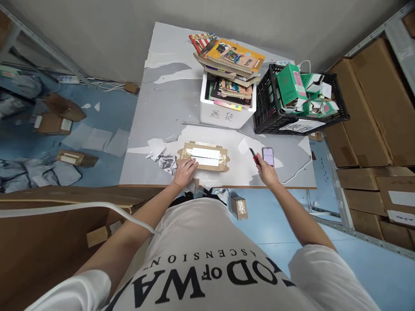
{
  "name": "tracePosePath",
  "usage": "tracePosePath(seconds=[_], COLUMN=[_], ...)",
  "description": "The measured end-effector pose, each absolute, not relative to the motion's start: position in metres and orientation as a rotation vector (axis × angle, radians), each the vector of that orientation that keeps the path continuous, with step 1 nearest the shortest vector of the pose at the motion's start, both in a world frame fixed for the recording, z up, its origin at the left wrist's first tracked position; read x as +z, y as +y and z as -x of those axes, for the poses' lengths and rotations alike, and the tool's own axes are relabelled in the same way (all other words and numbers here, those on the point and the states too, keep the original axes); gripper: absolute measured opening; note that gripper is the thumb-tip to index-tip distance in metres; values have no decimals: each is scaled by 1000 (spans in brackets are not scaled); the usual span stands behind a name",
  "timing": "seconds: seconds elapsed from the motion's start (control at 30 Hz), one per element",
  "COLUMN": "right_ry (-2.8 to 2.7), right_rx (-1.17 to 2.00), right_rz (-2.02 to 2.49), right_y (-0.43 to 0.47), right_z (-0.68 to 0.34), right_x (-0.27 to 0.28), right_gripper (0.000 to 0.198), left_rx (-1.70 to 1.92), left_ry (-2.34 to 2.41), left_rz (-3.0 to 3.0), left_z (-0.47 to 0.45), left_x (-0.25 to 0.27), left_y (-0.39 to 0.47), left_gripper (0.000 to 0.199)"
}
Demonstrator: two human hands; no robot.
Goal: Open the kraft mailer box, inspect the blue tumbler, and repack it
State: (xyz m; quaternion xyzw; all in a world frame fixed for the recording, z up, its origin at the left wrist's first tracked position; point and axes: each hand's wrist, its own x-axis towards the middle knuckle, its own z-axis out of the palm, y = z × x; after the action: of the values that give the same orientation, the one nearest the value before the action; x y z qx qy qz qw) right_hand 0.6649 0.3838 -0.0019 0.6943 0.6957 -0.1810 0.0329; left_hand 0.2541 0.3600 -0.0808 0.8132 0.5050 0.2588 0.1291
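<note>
A flat cardboard box, sealed with clear tape and bearing a white label strip with a dark line along it, lies near the table's front edge. My left hand grips its near left corner, fingers over the top. To the right, my right hand is closed around a red and black utility knife, its dark tip pointing away to the upper left. The knife is apart from the box. Just beside that hand lies a phone with a lit screen. Crumpled paper sits left of the box.
Behind the box stand a white bin heaped with books and a black crate of green boxes. A thin rod lies before the bin. Shelved cartons line the right; a large open carton stands left.
</note>
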Motion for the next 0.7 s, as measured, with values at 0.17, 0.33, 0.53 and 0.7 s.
tracePosePath(seconds=[0.17, 0.33, 0.53, 0.7], right_ry=[1765, 1711, 1836, 2157], right_rx=[-1001, -1030, -995, -1756], right_rz=[-2820, -2888, -2963, -2562], right_y=[376, 374, 378, 380], right_z=[-622, -615, -601, -520], right_x=[-94, -124, -99, -62], right_gripper=[45, 40, 63, 100], left_rx=[656, 595, 556, 614], left_ry=[1437, 1481, 1514, 1438], left_rz=[-2440, -2499, -2469, -2413], left_z=[-254, -250, -253, -245], left_x=[-64, -50, -42, -43], left_y=[352, 350, 350, 339], left_gripper=[37, 36, 36, 40])
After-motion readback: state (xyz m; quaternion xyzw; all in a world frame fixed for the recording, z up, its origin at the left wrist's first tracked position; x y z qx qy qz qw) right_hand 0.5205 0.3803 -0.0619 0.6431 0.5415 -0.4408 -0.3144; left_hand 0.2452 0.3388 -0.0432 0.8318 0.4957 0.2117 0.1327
